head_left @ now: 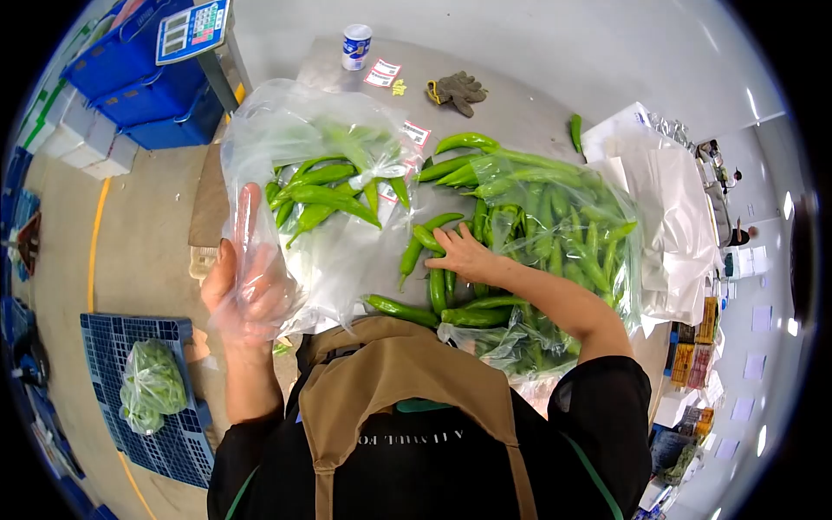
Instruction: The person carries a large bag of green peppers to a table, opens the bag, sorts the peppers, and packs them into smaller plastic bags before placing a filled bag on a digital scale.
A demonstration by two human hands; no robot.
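Observation:
My left hand [253, 290] grips the open side of a clear plastic bag [251, 130], the thin film lying over its fingers and the thumb outside. Several long green peppers [334, 198] show within that bag, on the table. Over on the right, my right hand [466, 258] has its fingertips round a green pepper [425, 237], with other loose peppers just beneath and beside it. A larger clear bag [628, 251] lies on its side against my right forearm, full of green peppers [555, 225] that spill from its mouth. Part of the held pepper is hidden by the fingers.
On the grey table [520, 113] are a blue-and-white cup [356, 47], printed labels [382, 73] and a dark glove [459, 92]. A scale display [192, 31] stands at the back left near blue crates [165, 95]. A bagged bundle [152, 386] rests on a blue pallet [104, 347].

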